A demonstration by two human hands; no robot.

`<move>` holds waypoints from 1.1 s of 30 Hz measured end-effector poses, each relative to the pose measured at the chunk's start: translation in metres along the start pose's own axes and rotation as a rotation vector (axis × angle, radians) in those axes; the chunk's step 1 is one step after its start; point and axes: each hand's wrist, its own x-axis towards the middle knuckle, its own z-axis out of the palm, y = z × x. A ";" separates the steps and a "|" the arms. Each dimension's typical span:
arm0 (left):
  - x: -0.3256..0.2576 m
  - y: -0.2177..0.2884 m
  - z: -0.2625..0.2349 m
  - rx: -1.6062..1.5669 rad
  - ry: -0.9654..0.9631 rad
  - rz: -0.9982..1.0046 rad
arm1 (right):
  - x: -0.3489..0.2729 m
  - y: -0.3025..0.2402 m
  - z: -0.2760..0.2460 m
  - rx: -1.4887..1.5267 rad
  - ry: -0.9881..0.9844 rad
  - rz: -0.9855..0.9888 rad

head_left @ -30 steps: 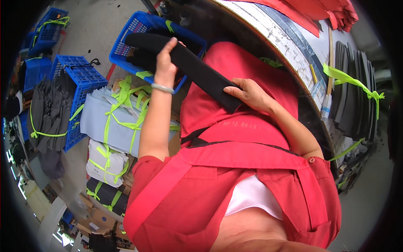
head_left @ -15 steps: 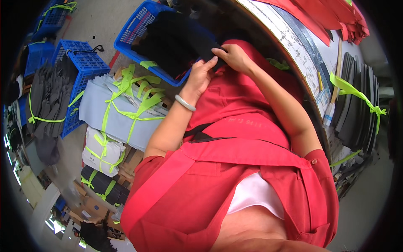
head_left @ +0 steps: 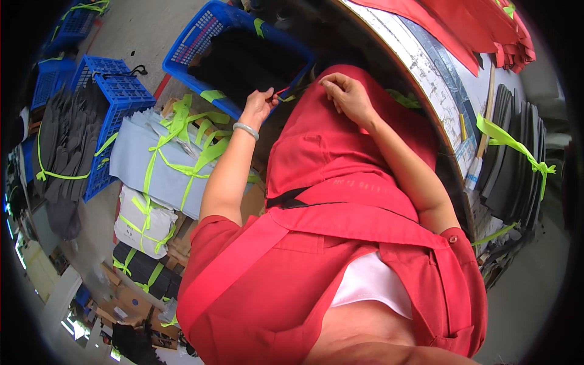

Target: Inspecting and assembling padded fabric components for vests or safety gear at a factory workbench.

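My left hand [head_left: 258, 106], with a pale bangle on the wrist, reaches to the near rim of a blue plastic crate [head_left: 201, 45]. Its fingertips pinch a small thin red thing [head_left: 283, 91]; what that thing is I cannot tell. Black fabric pieces [head_left: 249, 58] lie piled inside the crate. My right hand [head_left: 347, 94] rests on my red apron [head_left: 340, 152] over my lap, its fingers loosely bent with nothing in them.
Bundles of pale and black fabric tied with green tape [head_left: 176, 158] lie on the floor at left, beside more blue crates [head_left: 112, 91]. A curved worktable edge [head_left: 426, 79] runs at right, with red fabric [head_left: 480, 30] on top and black stacks [head_left: 511, 164] below.
The long black fabric piece that both hands held went down into the blue crate. My left hand now pinches at the crate's rim, and my right hand has come back onto my lap.
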 end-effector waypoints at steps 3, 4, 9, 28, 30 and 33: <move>0.038 0.009 0.007 0.158 -0.093 0.068 | 0.002 0.000 0.007 -0.013 -0.030 -0.001; 0.048 0.008 0.015 0.166 -0.109 0.066 | 0.001 -0.001 0.005 -0.014 -0.013 -0.005; 0.076 -0.019 0.027 0.533 -0.033 0.048 | -0.001 -0.005 0.004 -0.163 0.053 -0.123; -0.009 -0.037 -0.037 0.300 -0.074 -0.045 | 0.011 -0.015 -0.302 -1.340 1.084 -0.299; -0.018 -0.014 0.007 0.312 -0.057 0.050 | 0.021 -0.001 -0.341 -1.461 0.963 -0.151; -0.037 0.009 0.065 0.375 -0.215 0.239 | 0.022 -0.011 -0.348 -1.618 0.724 -0.069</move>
